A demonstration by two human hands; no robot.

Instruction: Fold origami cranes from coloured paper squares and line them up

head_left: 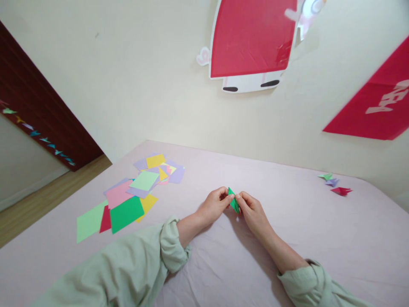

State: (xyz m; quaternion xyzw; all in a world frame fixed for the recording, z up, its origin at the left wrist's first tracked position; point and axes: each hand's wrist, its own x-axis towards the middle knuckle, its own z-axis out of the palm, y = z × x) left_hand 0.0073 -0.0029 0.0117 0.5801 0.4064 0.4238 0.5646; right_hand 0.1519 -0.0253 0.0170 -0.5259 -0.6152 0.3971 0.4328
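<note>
A small green piece of folded paper (234, 202), narrow and diamond-shaped, is held just above the cloth-covered table between both hands. My left hand (216, 205) pinches its left side with thumb and forefinger. On the opposite side, my right hand (254, 209) grips the paper with the thumb and fingertips closed. The fingers partly hide the edges of the fold. At the right of the table lie three folded paper birds: a light green one (326, 176), a purple one (332, 182) and a red one (341, 191).
Loose coloured paper sheets (127, 214) overlap on the left of the pale pink tablecloth (204, 170). Behind the table rises a wall with a red cartoon cutout (252, 38) and a red banner (370, 106). A string of paper birds (44, 140) hangs at far left.
</note>
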